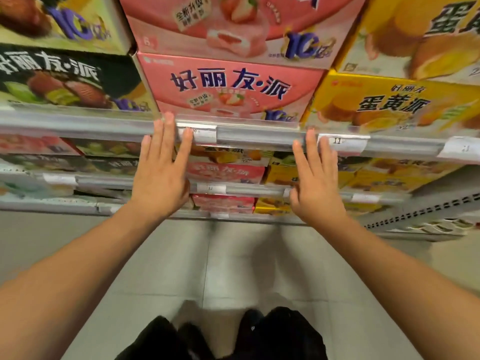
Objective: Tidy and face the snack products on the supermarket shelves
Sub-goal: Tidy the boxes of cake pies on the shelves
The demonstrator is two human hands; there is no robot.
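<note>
A pink strawberry pie box stands front-facing on the shelf, with a second pink box stacked on top of it. My left hand is raised with straight fingers, its fingertips at the shelf rail just below the box's lower left corner. My right hand is also flat and spread, fingertips reaching the rail under the box's right corner. Neither hand holds anything.
Dark-and-green pie boxes stand to the left, yellow egg-yolk pie boxes to the right. Price tags hang on the rail. Lower shelves hold more pink and yellow boxes. Grey tiled floor lies below, with my dark shoes.
</note>
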